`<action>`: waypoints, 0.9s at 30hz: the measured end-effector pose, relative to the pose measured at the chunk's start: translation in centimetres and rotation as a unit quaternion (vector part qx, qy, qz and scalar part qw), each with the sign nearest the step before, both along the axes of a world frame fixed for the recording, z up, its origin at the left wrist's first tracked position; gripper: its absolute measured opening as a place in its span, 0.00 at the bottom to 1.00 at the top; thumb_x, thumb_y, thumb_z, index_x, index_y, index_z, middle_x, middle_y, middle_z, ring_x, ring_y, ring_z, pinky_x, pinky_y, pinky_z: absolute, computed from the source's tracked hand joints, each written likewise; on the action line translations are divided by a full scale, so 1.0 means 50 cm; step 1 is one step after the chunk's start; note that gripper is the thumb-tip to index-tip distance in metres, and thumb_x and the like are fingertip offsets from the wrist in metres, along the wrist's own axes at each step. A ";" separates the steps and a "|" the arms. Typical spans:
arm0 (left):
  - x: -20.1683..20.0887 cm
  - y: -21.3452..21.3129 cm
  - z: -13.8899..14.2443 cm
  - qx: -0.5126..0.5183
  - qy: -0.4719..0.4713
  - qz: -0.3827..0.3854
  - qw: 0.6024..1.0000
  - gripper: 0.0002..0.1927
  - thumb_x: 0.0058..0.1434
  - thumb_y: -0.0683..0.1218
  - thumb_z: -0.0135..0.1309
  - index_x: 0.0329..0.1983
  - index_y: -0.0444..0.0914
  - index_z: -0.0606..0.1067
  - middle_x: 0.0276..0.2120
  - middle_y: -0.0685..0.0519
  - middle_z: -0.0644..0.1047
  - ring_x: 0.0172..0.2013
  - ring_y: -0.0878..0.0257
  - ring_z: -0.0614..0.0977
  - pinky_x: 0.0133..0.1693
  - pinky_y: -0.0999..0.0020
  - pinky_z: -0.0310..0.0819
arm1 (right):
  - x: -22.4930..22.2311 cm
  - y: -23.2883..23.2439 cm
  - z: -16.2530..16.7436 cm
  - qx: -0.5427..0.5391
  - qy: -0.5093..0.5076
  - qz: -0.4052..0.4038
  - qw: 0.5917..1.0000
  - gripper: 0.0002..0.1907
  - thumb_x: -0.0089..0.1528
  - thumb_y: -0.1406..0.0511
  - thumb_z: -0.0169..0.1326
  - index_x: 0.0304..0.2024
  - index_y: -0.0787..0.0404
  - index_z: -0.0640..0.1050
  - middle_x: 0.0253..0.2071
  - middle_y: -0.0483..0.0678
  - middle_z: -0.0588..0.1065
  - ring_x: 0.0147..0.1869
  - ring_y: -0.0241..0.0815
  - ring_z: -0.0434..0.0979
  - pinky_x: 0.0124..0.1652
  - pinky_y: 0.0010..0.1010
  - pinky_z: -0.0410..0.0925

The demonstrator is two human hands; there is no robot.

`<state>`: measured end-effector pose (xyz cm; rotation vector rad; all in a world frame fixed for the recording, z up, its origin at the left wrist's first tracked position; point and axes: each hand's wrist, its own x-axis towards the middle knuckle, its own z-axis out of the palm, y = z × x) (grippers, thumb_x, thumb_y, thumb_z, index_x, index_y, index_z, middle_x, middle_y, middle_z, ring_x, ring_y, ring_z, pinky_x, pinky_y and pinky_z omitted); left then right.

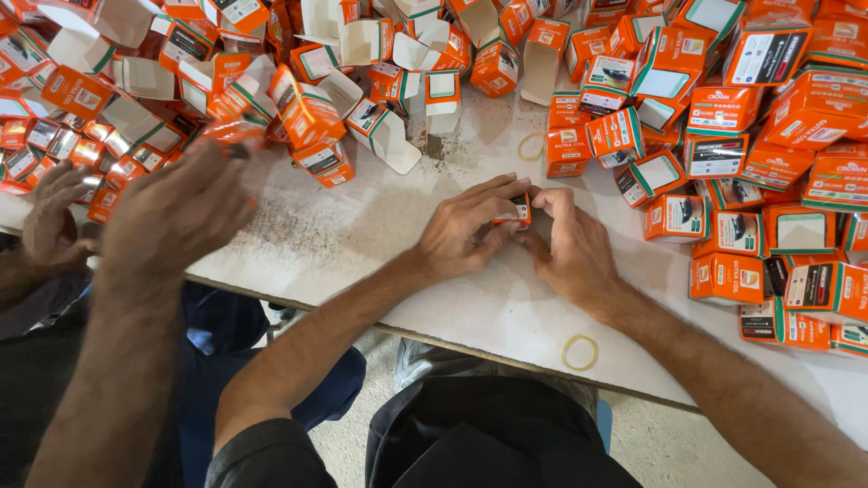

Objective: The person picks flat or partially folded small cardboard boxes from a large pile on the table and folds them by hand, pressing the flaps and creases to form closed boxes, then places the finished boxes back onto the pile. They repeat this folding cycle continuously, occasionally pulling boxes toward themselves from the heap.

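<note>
Table (pixel 362 244): white, scuffed, speckled with dust.
Closed orange boxes (pixel 768 172): heaped along the table's right side.
Open boxes (pixel 380 126): piled at the table's far left, flaps up.
Rubber bands: one (pixel 580 351) near the table's front edge, another (pixel 532 146) toward its far side.
Co-worker's hands: one (pixel 176 212) blurred over the table's left edge, one (pixel 50 217) beside it.

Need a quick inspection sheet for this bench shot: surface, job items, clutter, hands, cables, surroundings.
Surface: white table, dusty and speckled, front edge worn.
Job's things: one small orange box pinched between both hands.
Clutter: closed orange boxes heaped at right; open, unfolded boxes along the back and left; rubber bands near the front edge and at.
Grippers: left hand and right hand both closed on the box.
Cables: nothing seen.
Surroundings: another person's hands reach into the left pile; concrete floor below.
</note>
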<state>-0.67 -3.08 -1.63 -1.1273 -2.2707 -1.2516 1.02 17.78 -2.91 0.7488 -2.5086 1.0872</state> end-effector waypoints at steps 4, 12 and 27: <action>-0.006 -0.007 -0.004 0.011 -0.002 -0.009 1.000 0.09 0.64 0.37 0.60 0.45 0.35 0.74 0.60 0.40 0.76 0.66 0.42 0.75 0.63 0.54 0.75 | -0.004 0.003 -0.002 0.015 -0.016 -0.003 1.000 0.28 0.56 0.69 0.67 0.50 0.66 0.64 0.47 0.61 0.78 0.53 0.61 0.80 0.45 0.47 0.73; -0.016 -0.011 -0.013 0.049 -0.005 -0.029 0.998 0.07 0.67 0.35 0.58 0.47 0.35 0.75 0.59 0.42 0.78 0.66 0.46 0.78 0.69 0.51 0.75 | -0.010 0.001 -0.009 0.041 -0.027 -0.011 0.999 0.27 0.56 0.69 0.67 0.50 0.65 0.65 0.46 0.61 0.78 0.47 0.62 0.80 0.41 0.47 0.72; -0.016 -0.018 0.001 -0.032 0.026 -0.037 0.998 0.12 0.65 0.38 0.61 0.50 0.36 0.76 0.64 0.42 0.74 0.68 0.43 0.73 0.66 0.54 0.74 | -0.011 0.002 -0.006 0.029 -0.013 -0.008 0.999 0.28 0.55 0.71 0.67 0.50 0.65 0.65 0.45 0.60 0.77 0.48 0.61 0.80 0.43 0.47 0.72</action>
